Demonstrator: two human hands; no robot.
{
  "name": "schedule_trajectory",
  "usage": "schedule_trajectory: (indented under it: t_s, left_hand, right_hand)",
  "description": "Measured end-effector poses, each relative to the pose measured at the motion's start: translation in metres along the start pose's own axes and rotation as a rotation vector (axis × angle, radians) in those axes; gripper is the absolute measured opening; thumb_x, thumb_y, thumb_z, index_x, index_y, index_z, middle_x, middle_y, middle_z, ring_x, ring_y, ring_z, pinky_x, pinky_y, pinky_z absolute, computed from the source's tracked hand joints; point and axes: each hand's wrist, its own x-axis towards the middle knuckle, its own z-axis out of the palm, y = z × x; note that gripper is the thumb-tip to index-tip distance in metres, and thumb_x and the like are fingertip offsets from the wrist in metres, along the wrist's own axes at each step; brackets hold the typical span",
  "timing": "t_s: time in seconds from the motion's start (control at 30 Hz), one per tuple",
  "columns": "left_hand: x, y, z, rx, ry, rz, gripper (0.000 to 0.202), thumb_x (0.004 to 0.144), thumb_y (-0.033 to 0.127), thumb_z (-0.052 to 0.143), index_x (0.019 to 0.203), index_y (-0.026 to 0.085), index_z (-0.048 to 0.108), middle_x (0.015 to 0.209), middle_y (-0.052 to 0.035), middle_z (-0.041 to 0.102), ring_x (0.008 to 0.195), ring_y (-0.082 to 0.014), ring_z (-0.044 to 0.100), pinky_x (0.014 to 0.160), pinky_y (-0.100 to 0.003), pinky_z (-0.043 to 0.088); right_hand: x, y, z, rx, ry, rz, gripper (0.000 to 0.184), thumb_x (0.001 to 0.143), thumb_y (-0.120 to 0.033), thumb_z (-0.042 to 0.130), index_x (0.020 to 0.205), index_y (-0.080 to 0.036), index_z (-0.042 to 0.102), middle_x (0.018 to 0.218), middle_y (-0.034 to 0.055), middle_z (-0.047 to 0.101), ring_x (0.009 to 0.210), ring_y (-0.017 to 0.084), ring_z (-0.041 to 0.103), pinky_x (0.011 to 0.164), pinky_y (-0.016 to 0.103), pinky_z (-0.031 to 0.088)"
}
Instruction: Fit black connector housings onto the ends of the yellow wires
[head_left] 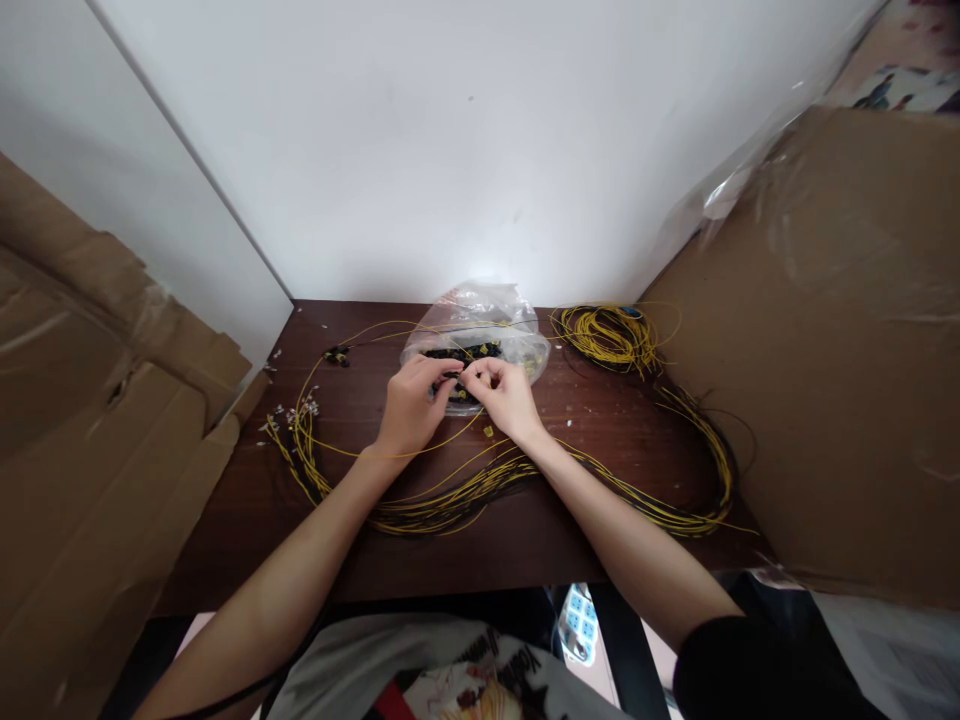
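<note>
Fingers (444,369) pinch black connector (455,386) between tips | touching plastic bag (480,305)

makeshift home workbench — dark wooden table (247,520), cardboard sheets (825,350) at both sides, yellow wire bundles (600,335)

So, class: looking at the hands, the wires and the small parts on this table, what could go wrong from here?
1. The left hand and right hand seem to pinch a small black part; if it slips, it could get lost in the yellow wire bundle.
2. Both forearms cross over that bundle, so pulling back may drag or tangle it.
3. A tiny yellow piece lies loose on the table and could be brushed off.
</note>
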Motion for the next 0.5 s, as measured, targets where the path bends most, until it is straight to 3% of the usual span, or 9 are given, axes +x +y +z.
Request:
schedule_trajectory:
  t_s: [0.3, 0.5]
  left_hand:
    - [-0.0001, -0.0024, 0.0013, 0.032, -0.012, 0.088, 0.018, 0.080, 0.010, 0.051, 0.091, 0.016, 0.064, 0.082, -0.0047, 0.067, 0.080, -0.0167, 0.059, 0.073, -0.030, 0.049]
    - [0.0023, 0.0026, -0.0001, -0.105, 0.017, -0.119, 0.019, 0.076, 0.011, 0.056, 0.092, 0.015, 0.064, 0.088, -0.0053, 0.068, 0.071, -0.0137, 0.062, 0.071, -0.027, 0.051]
  right_hand:
    - [-0.0022, -0.0019, 0.0007, -0.053, -0.027, -0.001, 0.012, 0.069, -0.026, 0.055, 0.066, -0.015, 0.060, 0.051, -0.0063, 0.038, 0.049, 0.008, 0.034, 0.051, 0.021, 0.029]
    - [-0.0033, -0.0051, 0.0011, -0.048, 0.024, -0.006, 0.017, 0.074, -0.030, 0.054, 0.069, -0.015, 0.061, 0.049, -0.0066, 0.035, 0.047, 0.007, 0.031, 0.049, 0.021, 0.028]
